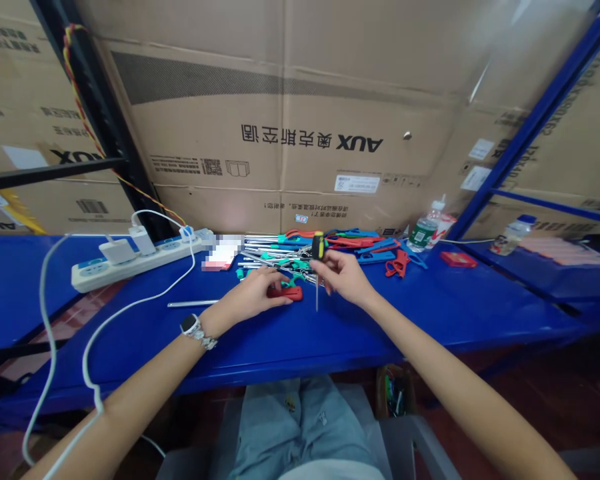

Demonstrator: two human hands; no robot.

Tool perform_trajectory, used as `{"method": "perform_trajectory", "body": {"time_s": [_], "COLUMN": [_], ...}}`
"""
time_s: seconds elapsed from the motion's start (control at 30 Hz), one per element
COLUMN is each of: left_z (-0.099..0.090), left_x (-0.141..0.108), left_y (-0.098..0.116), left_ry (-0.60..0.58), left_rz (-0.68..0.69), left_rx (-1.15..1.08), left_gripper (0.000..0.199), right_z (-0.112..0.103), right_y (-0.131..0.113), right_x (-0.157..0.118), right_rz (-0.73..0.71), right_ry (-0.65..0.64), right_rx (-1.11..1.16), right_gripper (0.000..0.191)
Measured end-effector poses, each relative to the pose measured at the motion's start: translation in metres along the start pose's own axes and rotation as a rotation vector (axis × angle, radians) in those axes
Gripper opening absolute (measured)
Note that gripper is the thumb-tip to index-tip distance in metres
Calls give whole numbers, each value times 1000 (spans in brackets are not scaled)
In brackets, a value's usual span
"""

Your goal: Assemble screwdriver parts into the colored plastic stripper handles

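My right hand (344,275) is closed on a screwdriver (319,245) with a black-and-yellow handle, held upright with its thin shaft pointing down at the blue table. Just left of it, my left hand (255,293) is closed around a red plastic handle (293,293) lying on the table; the palm hides part of it. A metal tube (193,304) sticks out left from beneath that wrist, and I cannot tell whether it joins the handle. Behind both hands lies a pile of metal tubes (263,239) with teal plastic ends. Red and blue plastic handles (375,257) lie at its right.
A white power strip (173,252) with plugs and trailing cables lies at the left. To the right are a plastic bottle (425,227), a red box (459,259) and another bottle with a blue cap (513,235). A large cardboard box (310,87) stands behind the table.
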State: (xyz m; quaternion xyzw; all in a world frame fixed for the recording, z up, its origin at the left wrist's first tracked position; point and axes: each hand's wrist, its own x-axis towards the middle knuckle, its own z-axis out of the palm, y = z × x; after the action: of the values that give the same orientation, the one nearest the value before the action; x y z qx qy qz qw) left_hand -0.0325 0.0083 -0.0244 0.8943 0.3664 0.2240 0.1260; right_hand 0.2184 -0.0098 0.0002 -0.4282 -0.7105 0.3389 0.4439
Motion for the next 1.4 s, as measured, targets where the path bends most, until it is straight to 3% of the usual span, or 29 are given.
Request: {"method": "perform_trajectory", "body": {"time_s": [0.1,0.2,0.33,0.67,0.77,0.83,0.9,1.03,1.13,1.2,1.27,1.4], "left_z": [-16,-26,-27,-25,-26,-28,-29,-35,-45,-52,-58,-55], "left_x": [-13,-26,-30,-26,-25,-21,-12,16,40,57,74,115], "left_y": [-5,-13,-19,-11,-5,3,11,12,-11,-32,-52,-78], "left_ry": [-14,-63,-100,-107,-62,-34,-11,14,77,80,58,-22], "left_rz": [-23,-53,-20,93,158,195,205,207,169,139,111,-13], "left_rx": [110,218,246,301,345,384,418,348,312,363,410,499], "left_gripper": [38,39,35,32,32,32,32,32,41,30,28,33], "right_z": [-12,-16,-10,-11,-11,-7,-2,-2,-17,-30,-41,-45], "right_y": [8,12,12,17,9,1,-4,-3,7,18,31,58], "right_x": [-17,-21,-14,-17,-17,-13,-5,18,40,58,81,131], "right_rz": [9,51,15,-102,-277,-443,-531,-491,-426,-335,-263,-161], "right_ry": [-154,-287,-301,-136,-87,-122,-197,-307,-226,-159,-129,-102], "right_rx": [-425,-702,-902,-917,-843,-817,-841,-867,-813,-791,-784,-851], "right_gripper": [36,26,24,29,27,41,49,35,36,37,41,30]}}
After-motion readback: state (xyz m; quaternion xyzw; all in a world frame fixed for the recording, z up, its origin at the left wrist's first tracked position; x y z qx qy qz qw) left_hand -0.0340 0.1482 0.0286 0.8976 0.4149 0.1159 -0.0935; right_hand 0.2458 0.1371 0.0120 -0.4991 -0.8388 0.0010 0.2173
